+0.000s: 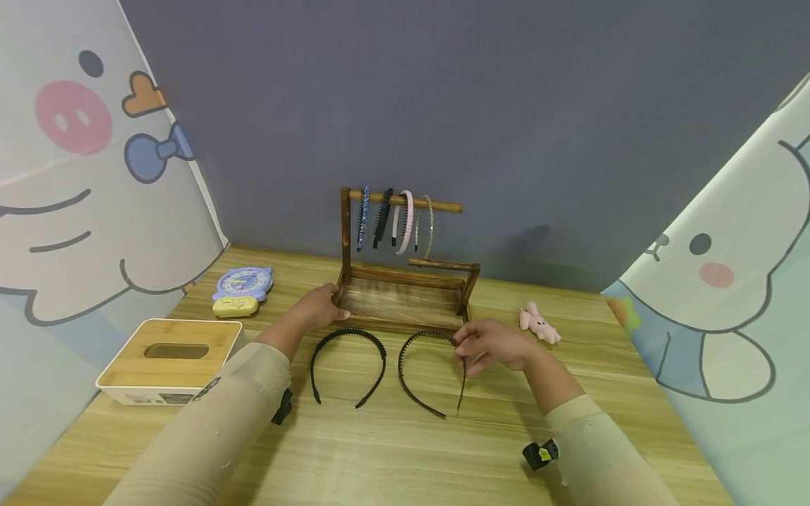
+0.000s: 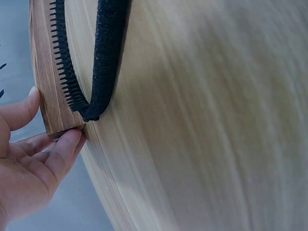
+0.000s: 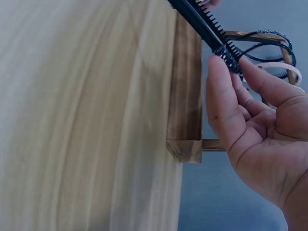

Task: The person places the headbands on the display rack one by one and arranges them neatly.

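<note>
A brown wooden headband rack (image 1: pixel 405 301) stands at the table's back, several headbands hung on its upper bar. My left hand (image 1: pixel 318 307) holds the rack's left front corner; in the left wrist view, thumb and fingers of that hand (image 2: pixel 36 159) lie around the base's end. On the table before the rack lies a black toothed headband (image 1: pixel 349 333). A second black toothed headband (image 1: pixel 408 383) is in my right hand (image 1: pixel 490 346), pinched at its right side. The right wrist view shows this headband (image 3: pixel 199 21) between thumb and fingertips.
On the left are a white tissue box with a wooden lid (image 1: pixel 172 355), a blue toy clock (image 1: pixel 243 282) and a yellow object (image 1: pixel 235 306). A small pink plush toy (image 1: pixel 538 325) lies right of the rack. Behind stands a grey partition (image 1: pixel 538 140).
</note>
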A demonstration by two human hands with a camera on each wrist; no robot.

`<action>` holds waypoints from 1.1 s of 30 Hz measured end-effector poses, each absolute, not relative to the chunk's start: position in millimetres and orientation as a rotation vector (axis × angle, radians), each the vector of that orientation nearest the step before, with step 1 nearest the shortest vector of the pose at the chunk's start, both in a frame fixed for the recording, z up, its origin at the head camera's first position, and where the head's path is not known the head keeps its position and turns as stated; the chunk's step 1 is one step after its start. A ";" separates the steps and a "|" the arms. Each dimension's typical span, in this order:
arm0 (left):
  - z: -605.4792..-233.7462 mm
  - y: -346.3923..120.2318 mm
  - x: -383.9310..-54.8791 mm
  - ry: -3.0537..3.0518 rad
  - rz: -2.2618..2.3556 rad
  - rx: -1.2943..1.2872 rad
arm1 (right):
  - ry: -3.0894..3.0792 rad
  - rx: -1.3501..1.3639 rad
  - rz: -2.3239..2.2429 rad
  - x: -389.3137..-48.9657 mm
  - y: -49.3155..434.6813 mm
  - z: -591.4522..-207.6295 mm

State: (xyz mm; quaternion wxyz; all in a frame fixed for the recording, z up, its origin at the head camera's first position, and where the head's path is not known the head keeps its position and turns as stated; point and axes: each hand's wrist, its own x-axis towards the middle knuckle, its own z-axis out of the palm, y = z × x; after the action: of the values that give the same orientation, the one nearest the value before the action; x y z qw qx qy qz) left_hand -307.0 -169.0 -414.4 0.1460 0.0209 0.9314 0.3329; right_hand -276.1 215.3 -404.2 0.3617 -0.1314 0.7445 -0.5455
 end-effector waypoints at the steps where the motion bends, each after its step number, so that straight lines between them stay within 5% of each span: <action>1: -414.4 -168.8 -306.9 2.683 0.956 0.064 | 1.906 -0.348 -1.418 -275.8 216.6 -403.0; 33: -416.6 -169.3 -310.6 2.667 0.963 0.055 | 2.279 -0.657 -1.920 -254.1 231.9 -341.9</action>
State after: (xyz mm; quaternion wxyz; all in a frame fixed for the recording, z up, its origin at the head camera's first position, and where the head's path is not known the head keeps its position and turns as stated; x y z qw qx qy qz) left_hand -310.6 -169.3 -416.6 0.1524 0.0190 0.9294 0.3356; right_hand -254.1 231.9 -341.9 0.0449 -0.2151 0.7460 -0.6287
